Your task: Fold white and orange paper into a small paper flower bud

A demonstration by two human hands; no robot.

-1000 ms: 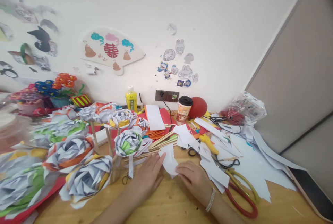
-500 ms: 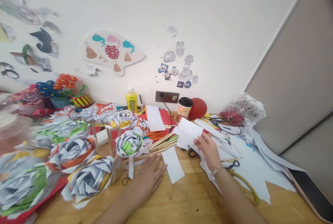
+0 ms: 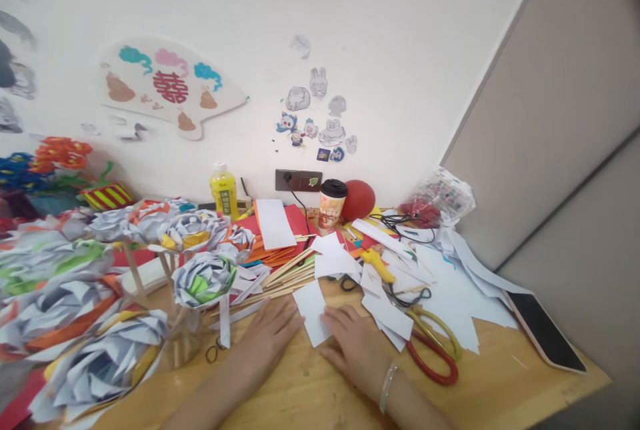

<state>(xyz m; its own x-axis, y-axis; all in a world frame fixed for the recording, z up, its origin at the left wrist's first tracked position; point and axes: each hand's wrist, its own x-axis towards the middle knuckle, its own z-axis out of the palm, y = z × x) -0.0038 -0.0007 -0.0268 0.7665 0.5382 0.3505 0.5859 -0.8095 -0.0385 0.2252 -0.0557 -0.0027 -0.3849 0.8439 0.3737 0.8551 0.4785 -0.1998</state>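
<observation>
A small white paper rectangle (image 3: 311, 310) lies on the wooden table between my two hands. My left hand (image 3: 273, 333) rests flat with its fingers stretched out, fingertips close by the paper's left edge. On the other side my right hand (image 3: 357, 347) is spread low over the table, its fingertips at the right edge of the paper. Neither hand grips anything that I can see. Just behind the paper lie thin wooden sticks (image 3: 287, 277) and more white paper pieces (image 3: 336, 262). Scissors with red handles (image 3: 440, 377) lie right of my right hand.
Paper flowers (image 3: 205, 280) crowd the left side. A yellow bottle (image 3: 224, 193), a lidded cup (image 3: 332, 207) and a red balloon (image 3: 359, 201) stand by the wall. A yellow glue gun (image 3: 379, 265), large paper sheets (image 3: 450, 297) and a phone (image 3: 545, 333) lie to the right.
My right hand has come away from the stacked paper pieces, back and left to the single paper rectangle. This uncovers the glue gun and red-handled scissors. The view has turned right.
</observation>
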